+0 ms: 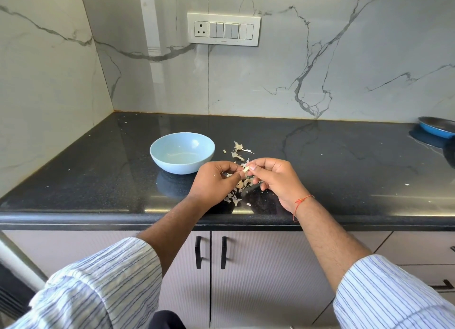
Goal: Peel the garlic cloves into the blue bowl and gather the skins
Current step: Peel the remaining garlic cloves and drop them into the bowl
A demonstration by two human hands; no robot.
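Head view. Both hands meet above the glossy black speckled stone counter (98,166), near its front edge. Left hand (214,180) and right hand (273,178) pinch one small pale garlic clove (245,170) between thumbs and fingertips; each grip is closed on it, fingers curled. Papery off-white garlic skins (237,153) lie scattered on the counter beneath and just behind the hands, with more flakes nearer the edge. Round light-blue bowl (182,152) sits upright just left of the skins, close to the left hand; cannot tell whether it holds any cloves. Thin red thread (301,201) circles the right wrist. Blue-rimmed pan (435,127) at far right. Striped white sleeves (105,284) rolled on the forearms.
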